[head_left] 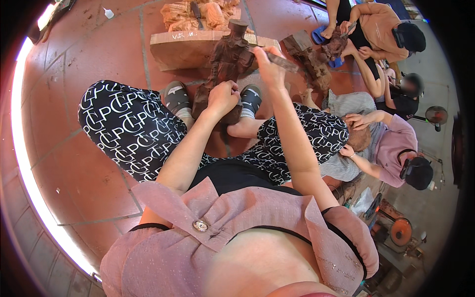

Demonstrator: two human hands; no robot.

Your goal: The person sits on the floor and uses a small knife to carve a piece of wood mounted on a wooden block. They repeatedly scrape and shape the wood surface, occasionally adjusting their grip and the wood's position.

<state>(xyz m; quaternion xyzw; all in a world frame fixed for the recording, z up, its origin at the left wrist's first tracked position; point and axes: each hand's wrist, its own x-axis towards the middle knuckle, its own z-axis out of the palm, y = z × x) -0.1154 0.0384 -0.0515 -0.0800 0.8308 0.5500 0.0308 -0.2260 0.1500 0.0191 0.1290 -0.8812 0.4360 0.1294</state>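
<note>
1 carved figure (229,55) is L of R grip (271,72), closed round tool (286,63), & partly behind curled L grip (223,99), hold unclear.

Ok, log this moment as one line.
Left hand: at dark carved figure, lower part | Right hand: holding slim brown tool by figure's upper side | Figure: base between dark sandals | Beyond: pale wooden block

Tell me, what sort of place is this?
It looks like a wood-carving workshop. A dark carved figure is between the person's sandals, the right hand holds a stick-like tool near it, and a paler orange carving is just beyond.
</note>
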